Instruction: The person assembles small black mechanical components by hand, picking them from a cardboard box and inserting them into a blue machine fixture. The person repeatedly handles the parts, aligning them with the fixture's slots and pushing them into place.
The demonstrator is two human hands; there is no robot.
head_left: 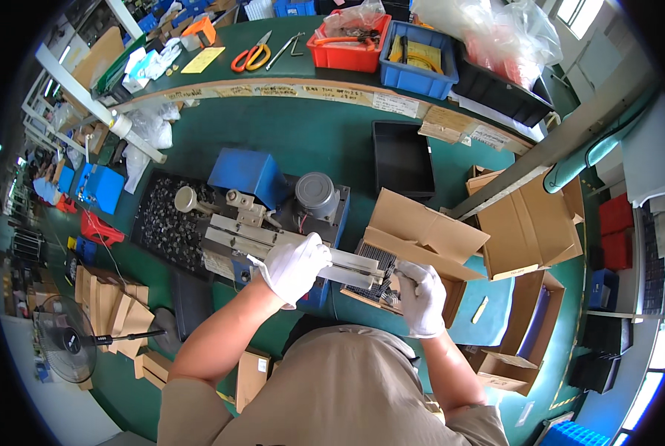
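Note:
My left hand [297, 267], in a white glove, rests on the metal rail [351, 262] of a small bench machine [249, 178] with a blue housing. Its fingers are bent together over the rail, and what they grip, if anything, is hidden. At the rail's right end, my right hand [423, 299], also gloved, has its fingers curled beside an open cardboard box [451, 271]. Rows of slim dark pieces [375, 259] and some loose dark parts lie in that box. Whatever the right fingertips pinch is too small to make out.
A black tray of small dark parts [170, 223] lies left of the machine. Behind stand a black bin [405, 160] and a shelf with scissors [252, 56], a red bin [347, 44] and a blue bin [419, 63]. More cardboard boxes [526, 223] and a slanted post [533, 163] are at right.

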